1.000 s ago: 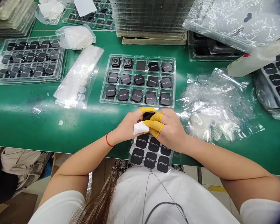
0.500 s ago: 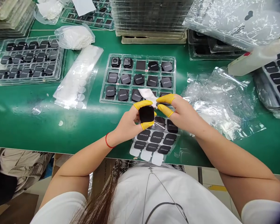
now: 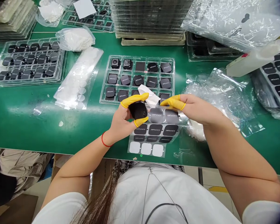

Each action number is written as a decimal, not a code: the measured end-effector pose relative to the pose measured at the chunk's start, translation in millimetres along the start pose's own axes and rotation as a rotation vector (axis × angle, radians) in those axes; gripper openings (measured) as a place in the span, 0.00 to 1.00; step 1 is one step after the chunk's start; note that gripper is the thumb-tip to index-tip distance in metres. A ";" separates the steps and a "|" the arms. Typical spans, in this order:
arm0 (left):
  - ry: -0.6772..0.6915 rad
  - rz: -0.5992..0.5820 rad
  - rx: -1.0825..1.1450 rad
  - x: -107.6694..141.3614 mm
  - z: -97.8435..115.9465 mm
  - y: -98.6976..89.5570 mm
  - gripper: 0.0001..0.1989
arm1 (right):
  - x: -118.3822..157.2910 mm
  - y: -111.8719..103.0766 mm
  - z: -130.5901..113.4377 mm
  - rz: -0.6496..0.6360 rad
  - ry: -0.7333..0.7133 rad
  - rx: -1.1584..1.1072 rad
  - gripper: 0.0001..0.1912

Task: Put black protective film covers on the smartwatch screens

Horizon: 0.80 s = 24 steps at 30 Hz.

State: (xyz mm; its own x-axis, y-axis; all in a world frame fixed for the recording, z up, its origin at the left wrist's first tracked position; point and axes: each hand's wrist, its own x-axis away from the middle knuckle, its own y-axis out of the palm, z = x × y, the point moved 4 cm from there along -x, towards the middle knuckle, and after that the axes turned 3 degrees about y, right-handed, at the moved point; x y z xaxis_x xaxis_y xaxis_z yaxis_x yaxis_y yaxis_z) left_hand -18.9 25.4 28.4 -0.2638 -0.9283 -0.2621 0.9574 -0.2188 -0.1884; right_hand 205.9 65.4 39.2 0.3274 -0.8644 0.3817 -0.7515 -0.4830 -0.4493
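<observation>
My left hand (image 3: 124, 115), with yellow finger cots on thumb and fingers, pinches a black square smartwatch case (image 3: 138, 110) with its dark glassy face up. My right hand (image 3: 184, 104), also in yellow finger cots, is closed on the far edge of a sheet of black film labels (image 3: 155, 130) printed "HiFuture". The sheet's far end is raised and bent, while its near end with white blank squares lies on the table. A white wipe (image 3: 149, 95) rests on the front of a clear compartment tray (image 3: 102, 96) just beyond both hands. Labelled square watches fill most of its compartments.
A second filled tray (image 3: 32, 82) stands at the left, beside a bag of clear round films (image 3: 72, 81). Crumpled plastic film (image 3: 214, 102) and a translucent bottle (image 3: 245, 63) are at the right. Stacked trays (image 3: 149, 21) rise at the back of the green table (image 3: 37, 127).
My right hand has let go of the wipe, which now lies on the tray, and has taken and lifted the label sheet's far edge. My left hand has moved left with the smartwatch case.
</observation>
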 end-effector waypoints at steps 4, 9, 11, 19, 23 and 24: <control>0.006 0.046 0.002 -2.6 -2.1 -2.5 0.29 | 15.7 -15.7 -13.5 0.482 -0.149 0.048 0.13; 0.047 0.121 -0.011 -6.2 -2.1 -6.9 0.30 | 25.3 -12.5 -24.8 0.382 -0.248 0.055 0.10; 0.061 0.140 -0.025 -5.3 -1.1 -7.8 0.30 | 19.4 -7.5 -19.5 0.218 -0.174 0.087 0.16; -0.237 0.097 0.235 -8.8 -8.8 -6.9 0.34 | 10.0 -8.3 -5.2 0.318 -0.114 -0.150 0.14; -0.464 0.098 0.426 -14.5 -17.4 -5.1 0.30 | 17.6 -10.7 -15.3 0.415 -0.356 -0.106 0.05; -0.486 0.099 0.443 -15.2 -18.7 -4.3 0.29 | 20.5 -12.1 -18.9 0.428 -0.438 -0.136 0.04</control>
State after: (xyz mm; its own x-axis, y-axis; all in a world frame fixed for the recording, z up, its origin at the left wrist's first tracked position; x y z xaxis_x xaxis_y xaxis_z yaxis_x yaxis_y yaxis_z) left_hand -21.2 46.0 15.4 -0.1885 -0.9576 0.2181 0.9596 -0.1324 0.2484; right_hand 210.9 56.2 67.7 0.1643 -0.9682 -0.1889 -0.9249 -0.0846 -0.3708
